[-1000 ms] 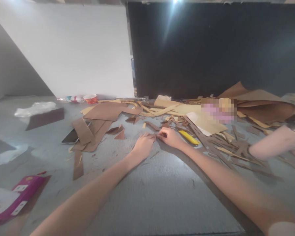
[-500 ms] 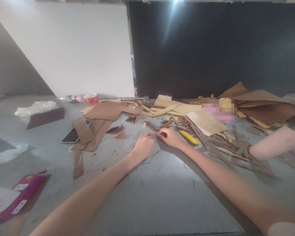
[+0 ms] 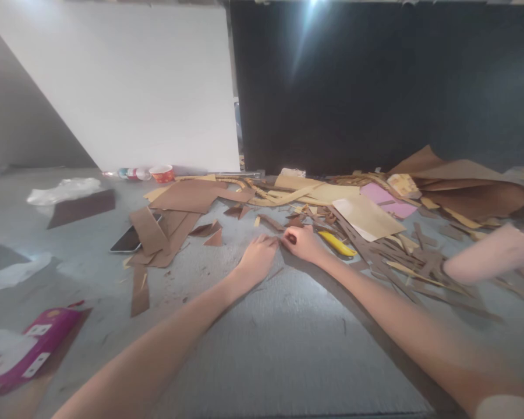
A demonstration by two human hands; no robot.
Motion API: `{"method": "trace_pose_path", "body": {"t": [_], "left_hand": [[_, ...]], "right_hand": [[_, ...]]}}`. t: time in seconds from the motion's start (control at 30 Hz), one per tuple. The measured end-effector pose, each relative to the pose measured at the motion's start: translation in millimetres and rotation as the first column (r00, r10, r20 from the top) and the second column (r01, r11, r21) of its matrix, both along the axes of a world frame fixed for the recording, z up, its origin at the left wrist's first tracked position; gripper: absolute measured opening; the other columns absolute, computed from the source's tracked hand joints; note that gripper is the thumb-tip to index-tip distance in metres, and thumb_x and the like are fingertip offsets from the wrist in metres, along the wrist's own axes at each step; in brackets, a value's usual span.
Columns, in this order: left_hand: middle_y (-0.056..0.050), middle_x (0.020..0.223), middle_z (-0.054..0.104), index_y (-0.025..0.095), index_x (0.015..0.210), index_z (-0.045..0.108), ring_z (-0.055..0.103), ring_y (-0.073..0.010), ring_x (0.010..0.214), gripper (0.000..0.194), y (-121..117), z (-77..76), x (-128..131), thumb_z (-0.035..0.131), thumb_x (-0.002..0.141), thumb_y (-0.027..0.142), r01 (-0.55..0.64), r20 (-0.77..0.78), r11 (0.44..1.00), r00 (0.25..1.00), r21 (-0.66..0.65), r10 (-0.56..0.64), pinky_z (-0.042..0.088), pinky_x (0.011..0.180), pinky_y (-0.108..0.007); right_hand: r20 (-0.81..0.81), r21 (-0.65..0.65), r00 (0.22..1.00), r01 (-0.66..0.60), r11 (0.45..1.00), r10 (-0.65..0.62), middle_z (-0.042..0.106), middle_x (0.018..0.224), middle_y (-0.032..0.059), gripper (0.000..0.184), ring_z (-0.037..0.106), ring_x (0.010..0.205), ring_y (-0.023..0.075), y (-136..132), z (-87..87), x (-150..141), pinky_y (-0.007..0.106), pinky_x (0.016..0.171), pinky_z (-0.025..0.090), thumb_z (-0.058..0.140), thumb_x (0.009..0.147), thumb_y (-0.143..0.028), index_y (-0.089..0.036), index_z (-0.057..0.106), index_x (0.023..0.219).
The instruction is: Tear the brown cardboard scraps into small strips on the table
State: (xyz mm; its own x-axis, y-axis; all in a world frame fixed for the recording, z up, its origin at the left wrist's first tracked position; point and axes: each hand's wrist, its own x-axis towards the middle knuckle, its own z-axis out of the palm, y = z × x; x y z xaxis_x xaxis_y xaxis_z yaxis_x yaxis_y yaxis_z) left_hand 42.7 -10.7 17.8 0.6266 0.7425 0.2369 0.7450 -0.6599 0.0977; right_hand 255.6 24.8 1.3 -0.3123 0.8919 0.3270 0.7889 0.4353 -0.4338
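Reaching with two bare arms across the flat grey desk (image 3: 314,343), toward a small brown sliver of sheet material (image 3: 280,241) at the meeting of the fingertips, near the middle of the view. Resting the left hand (image 3: 258,257) palm down, with slightly bent fingers set close together, at the left of the sliver. Curling the right hand (image 3: 303,243) into a narrow ring of thumb and fingers, at the right of it. Too small and blurred at that spot for telling a pinch from a mere touch, in either hand.

Flanked just right of the right hand by a slim, bright-yellow, plastic-looking tool (image 3: 337,243), then by a tangle of thin brown strips (image 3: 402,265) and, at the far right, by a co-worker's bare forearm (image 3: 489,254). Strewn to the left with pointed brown offcuts (image 3: 213,234) and with overlapping flat brown sheets (image 3: 181,230), partly across a dark, pale-edged phone (image 3: 126,241). Set nearer, at lower left, with a magenta tissue packet (image 3: 50,343).
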Motion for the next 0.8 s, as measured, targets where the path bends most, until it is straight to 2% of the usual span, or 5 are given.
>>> {"method": "trace_pose_path", "body": {"t": [0.17, 0.43, 0.6, 0.8], "left_hand": [[-0.015, 0.143, 0.075, 0.013, 0.137, 0.073, 0.065, -0.0300, 0.132, 0.048, -1.1, 0.6, -0.5, 0.051, 0.097, -0.001, 0.002, 0.001, 1.000, 1.000, 0.003, -0.002, 0.055, 0.113, -0.046], [-0.015, 0.139, 0.074, 0.013, 0.139, 0.069, 0.063, -0.0306, 0.128, 0.051, -2.0, -3.0, -0.2, 0.050, 0.094, -0.003, 0.001, 0.007, 1.000, 1.000, -0.002, -0.001, 0.055, 0.113, -0.045], [-0.014, 0.147, 0.071, 0.016, 0.140, 0.069, 0.061, -0.0297, 0.131, 0.051, -2.1, -2.9, -0.9, 0.049, 0.095, -0.001, 0.040, 0.015, 0.999, 0.999, 0.003, -0.040, 0.052, 0.115, -0.045], [-0.013, 0.148, 0.071, 0.016, 0.139, 0.070, 0.061, -0.0285, 0.131, 0.052, -0.3, -0.8, 0.5, 0.049, 0.095, -0.002, 0.032, 0.016, 0.999, 0.999, -0.022, -0.031, 0.052, 0.115, -0.044]], "right_hand": [[0.033, -0.001, 0.999, 0.031, 1.000, -0.031, 0.076, 0.085, 0.0020, 0.016, 0.067, 0.085, 0.0203, -3.9, 2.8, -2.2, 0.035, 0.089, 0.031, 0.072, 0.100, -0.027, -0.021, 0.068, 0.085], [0.023, 0.018, 0.999, 0.027, 0.999, -0.027, 0.072, 0.084, 0.0023, 0.019, 0.066, 0.090, 0.0228, 0.3, -0.6, -0.7, 0.036, 0.085, 0.031, 0.072, 0.099, -0.027, -0.022, 0.066, 0.082], [0.021, 0.029, 0.999, 0.039, 0.999, -0.040, 0.072, 0.086, 0.0032, 0.018, 0.066, 0.093, 0.0240, 2.7, -4.7, 0.2, 0.036, 0.087, 0.032, 0.073, 0.098, -0.028, -0.022, 0.066, 0.083], [-0.032, 0.051, 0.999, 0.027, 0.998, -0.026, 0.074, 0.088, 0.0007, 0.004, 0.067, 0.088, 0.0216, -1.5, -3.3, 0.6, 0.037, 0.092, 0.033, 0.072, 0.103, -0.027, -0.024, 0.071, 0.105]]}}
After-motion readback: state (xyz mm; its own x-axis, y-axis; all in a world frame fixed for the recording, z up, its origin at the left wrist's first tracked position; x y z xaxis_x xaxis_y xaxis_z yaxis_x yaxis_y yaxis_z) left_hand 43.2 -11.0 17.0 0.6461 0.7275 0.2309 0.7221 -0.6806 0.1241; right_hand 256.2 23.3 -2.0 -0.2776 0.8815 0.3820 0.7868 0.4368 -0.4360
